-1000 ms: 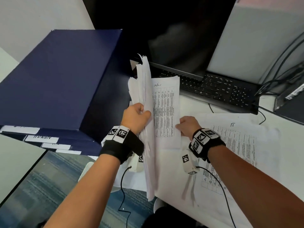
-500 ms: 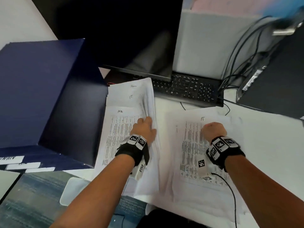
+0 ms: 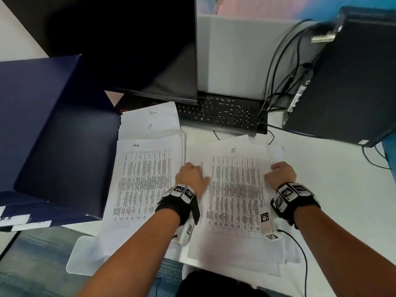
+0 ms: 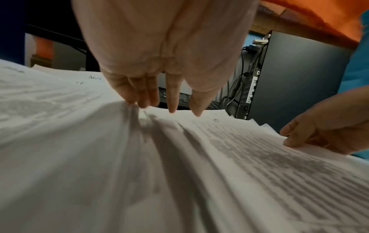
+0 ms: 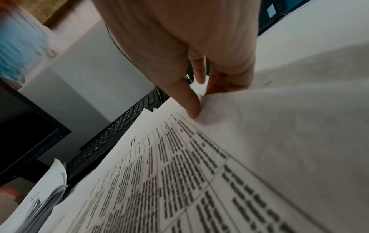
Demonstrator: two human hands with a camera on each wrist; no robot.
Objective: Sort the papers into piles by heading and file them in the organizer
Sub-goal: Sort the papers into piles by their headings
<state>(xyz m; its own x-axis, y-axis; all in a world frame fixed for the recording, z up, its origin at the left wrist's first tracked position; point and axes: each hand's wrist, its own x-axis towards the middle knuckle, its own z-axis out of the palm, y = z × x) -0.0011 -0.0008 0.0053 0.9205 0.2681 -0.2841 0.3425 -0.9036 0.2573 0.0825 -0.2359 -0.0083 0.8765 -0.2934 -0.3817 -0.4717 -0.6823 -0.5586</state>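
Two paper piles lie on the white desk [image 3: 347,189]. The left pile [image 3: 145,185] has a sheet headed HR on top, with IT and Admin sheets [image 3: 150,118] showing behind it. The right pile [image 3: 235,189] is headed IT. My left hand [image 3: 192,168] sits between the piles, its straight fingertips [image 4: 171,108] touching the IT pile's left edge [image 4: 199,141]. My right hand [image 3: 276,167] curls on that pile's right edge [image 5: 179,141], index finger [image 5: 191,108] pressing down and thumb at the sheet's rim. The navy organizer [image 3: 53,125] stands at the left.
A black keyboard [image 3: 220,114] and a dark monitor [image 3: 128,50] stand just behind the piles. At the right rear is a computer tower [image 3: 342,82] with cables [image 3: 276,82] trailing onto the desk. The papers overhang the desk's front edge.
My left hand laid its upright stack flat on the left pile, then slid right to the IT pile's left edge. My right hand shifted to that pile's right edge.
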